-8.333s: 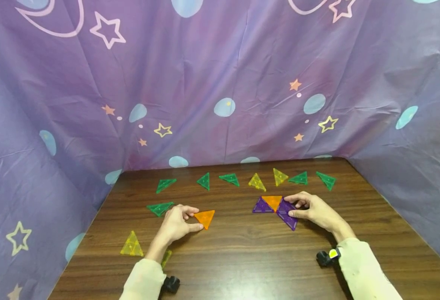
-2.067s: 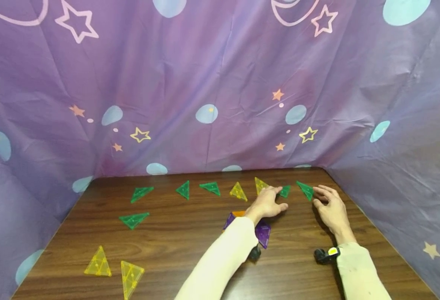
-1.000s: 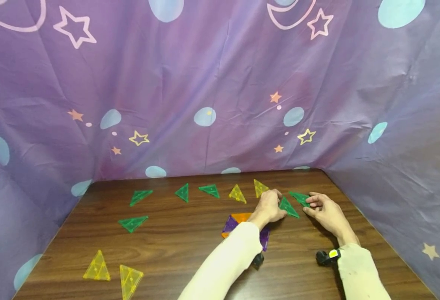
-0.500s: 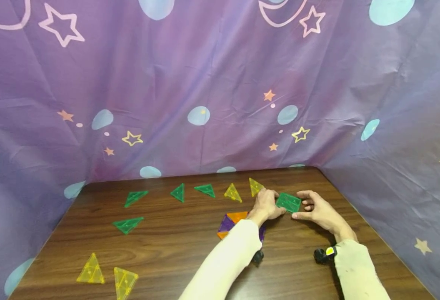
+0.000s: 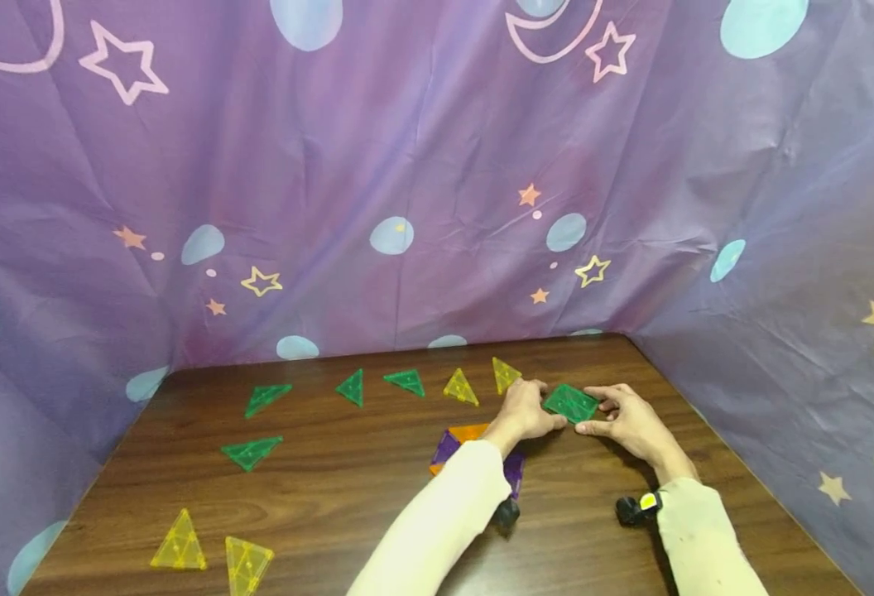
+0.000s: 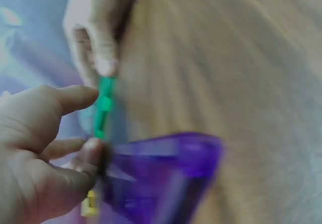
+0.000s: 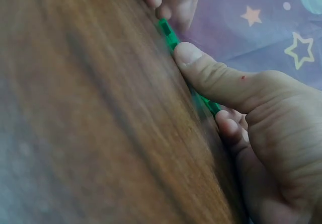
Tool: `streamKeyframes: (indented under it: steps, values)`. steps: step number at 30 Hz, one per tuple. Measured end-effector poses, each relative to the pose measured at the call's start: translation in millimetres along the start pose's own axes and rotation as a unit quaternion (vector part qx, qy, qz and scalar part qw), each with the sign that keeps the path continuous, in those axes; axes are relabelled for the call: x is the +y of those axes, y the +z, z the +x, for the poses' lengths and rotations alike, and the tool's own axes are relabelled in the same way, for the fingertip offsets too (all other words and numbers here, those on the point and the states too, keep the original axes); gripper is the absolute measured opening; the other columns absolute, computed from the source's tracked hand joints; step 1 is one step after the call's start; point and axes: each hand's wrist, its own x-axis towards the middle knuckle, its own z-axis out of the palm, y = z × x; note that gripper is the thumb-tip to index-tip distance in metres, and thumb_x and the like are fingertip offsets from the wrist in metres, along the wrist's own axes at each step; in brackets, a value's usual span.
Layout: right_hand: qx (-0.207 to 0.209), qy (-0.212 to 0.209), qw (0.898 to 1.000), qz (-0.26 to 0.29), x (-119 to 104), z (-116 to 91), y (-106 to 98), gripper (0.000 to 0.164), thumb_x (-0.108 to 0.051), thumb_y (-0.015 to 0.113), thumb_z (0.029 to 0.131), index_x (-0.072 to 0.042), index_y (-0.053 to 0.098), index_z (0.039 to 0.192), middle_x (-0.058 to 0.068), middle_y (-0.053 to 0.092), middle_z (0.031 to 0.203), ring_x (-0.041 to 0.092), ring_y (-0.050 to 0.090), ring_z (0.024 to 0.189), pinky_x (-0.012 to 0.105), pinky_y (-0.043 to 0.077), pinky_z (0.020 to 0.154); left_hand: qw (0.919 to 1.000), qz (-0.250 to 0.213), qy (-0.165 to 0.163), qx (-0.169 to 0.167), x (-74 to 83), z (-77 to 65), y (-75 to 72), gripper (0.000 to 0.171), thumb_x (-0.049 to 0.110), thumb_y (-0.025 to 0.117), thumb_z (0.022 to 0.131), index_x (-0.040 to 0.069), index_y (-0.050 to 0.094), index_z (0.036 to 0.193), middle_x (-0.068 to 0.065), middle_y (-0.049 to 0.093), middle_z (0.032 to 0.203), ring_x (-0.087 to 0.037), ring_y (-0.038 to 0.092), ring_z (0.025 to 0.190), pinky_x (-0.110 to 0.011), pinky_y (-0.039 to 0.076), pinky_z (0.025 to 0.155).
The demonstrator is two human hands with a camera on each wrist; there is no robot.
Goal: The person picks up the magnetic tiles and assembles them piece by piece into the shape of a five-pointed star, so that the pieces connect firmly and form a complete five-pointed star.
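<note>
Two green triangular magnetic tiles (image 5: pixel 571 403) lie edge to edge as one four-sided shape at the right rear of the table. My left hand (image 5: pixel 524 411) holds their left side, thumb and fingers at the edges. From the right, my right hand (image 5: pixel 626 420) pinches the same pair between thumb and fingers. In both wrist views the green tiles (image 6: pixel 104 105) (image 7: pixel 168 34) appear edge-on between the hands. A cluster of orange and purple triangle tiles (image 5: pixel 513 472) lies under my left forearm, which hides its middle; one purple tile (image 6: pixel 166 168) looms large in the left wrist view.
Behind and left of my hands, loose yellow tiles (image 5: pixel 461 387) and green tiles (image 5: pixel 405 382) lie in a row. Another green tile (image 5: pixel 252 452) and two yellow tiles (image 5: pixel 180 542) lie at the left. A patterned purple curtain (image 5: pixel 348 207) borders the wooden table (image 5: pixel 348 497).
Earlier, my left hand held an orange tile and my right touched purple ones. My hands then took two separate green tiles at the right and slid them together; the orange and purple cluster grew.
</note>
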Motion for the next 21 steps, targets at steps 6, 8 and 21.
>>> streamKeyframes:
  steps: [6, 8, 21]
  values:
    - [0.008, 0.009, 1.000, -0.018, -3, 1, 8, 0.081, -0.039, 0.098, 0.087, 0.003, 0.066, 0.149, 0.022, 0.064, 0.126, 0.030, 0.066, 0.106, 0.036, 0.055, 0.086, 0.9990, -0.021, -0.001, 0.039, -19.0, -2.4, -25.5, 0.065, 0.033, 0.093, 0.089, 0.005, 0.071, 0.143, -0.006, 0.075, 0.114, -0.026, 0.066, 0.119, -0.038, 0.054, 0.107]
    - [0.011, 0.013, 1.000, -0.020, -5, 2, 9, 0.082, -0.041, 0.097, 0.087, 0.003, 0.066, 0.149, 0.022, 0.063, 0.126, 0.032, 0.066, 0.108, 0.040, 0.055, 0.088, 0.9980, -0.032, 0.001, 0.054, -27.4, -10.1, -46.2, 0.068, 0.034, 0.093, 0.089, 0.005, 0.070, 0.146, -0.010, 0.073, 0.118, -0.028, 0.065, 0.121, -0.039, 0.053, 0.110]
    - [0.002, 0.025, 0.999, -0.034, -4, -1, 3, 0.092, -0.044, 0.094, 0.091, 0.006, 0.054, 0.158, 0.030, 0.057, 0.136, 0.039, 0.063, 0.115, 0.046, 0.054, 0.089, 0.9891, -0.109, -0.067, 0.073, -98.3, -80.4, -127.1, 0.074, 0.026, 0.094, 0.089, -0.003, 0.064, 0.150, -0.019, 0.070, 0.134, -0.034, 0.067, 0.121, -0.047, 0.056, 0.108]
